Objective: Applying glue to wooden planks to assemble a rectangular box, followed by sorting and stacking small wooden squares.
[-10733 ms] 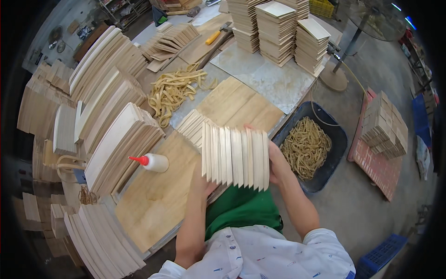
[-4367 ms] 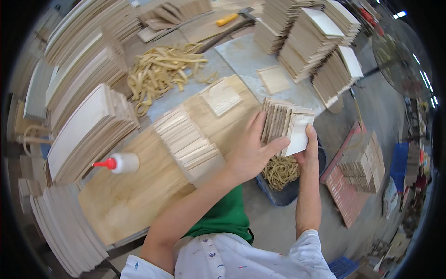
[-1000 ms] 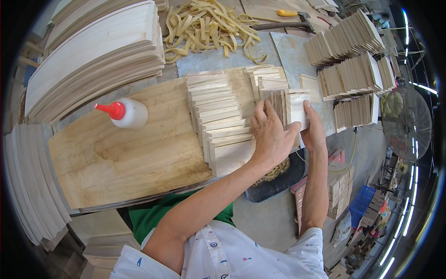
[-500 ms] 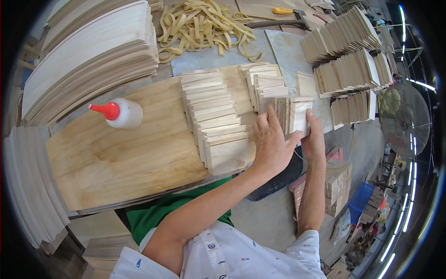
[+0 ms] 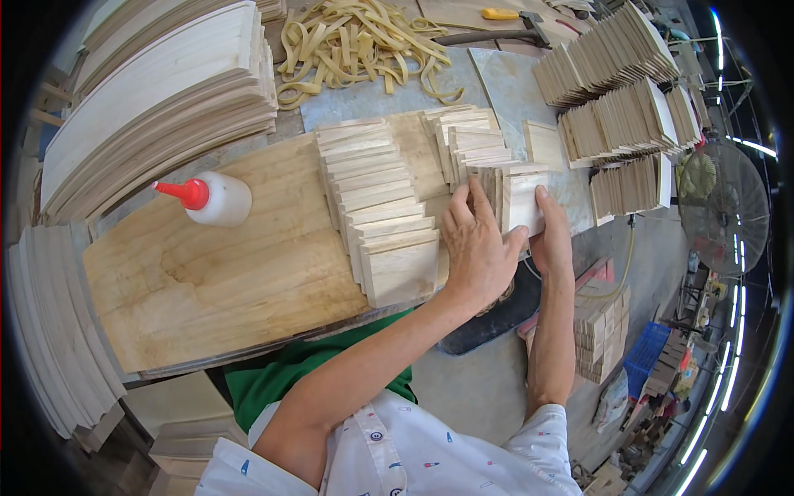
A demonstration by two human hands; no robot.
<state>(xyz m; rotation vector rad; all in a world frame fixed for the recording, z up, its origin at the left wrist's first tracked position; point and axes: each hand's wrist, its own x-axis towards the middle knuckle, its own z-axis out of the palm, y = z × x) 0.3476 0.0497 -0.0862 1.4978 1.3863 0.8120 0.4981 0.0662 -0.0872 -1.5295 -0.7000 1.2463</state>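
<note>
Here's the bench (image 5: 287, 126), and lengthwise on it the wide board (image 5: 198, 298), open room over its left half, near edge running just above the green cloth (image 5: 281, 372). A staggered row of slats (image 5: 376, 207) crosses the board's middle. Left hand (image 5: 482, 248) and right hand (image 5: 552, 240), grip closed from both sides, have the small stack (image 5: 523, 202) at the board's right end: pale, smooth front, darker layered edges.

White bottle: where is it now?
In the head view, the bottle is on the left half of the wooden board, near the stacked curved panels, left of the overlapping wood pieces.
</note>
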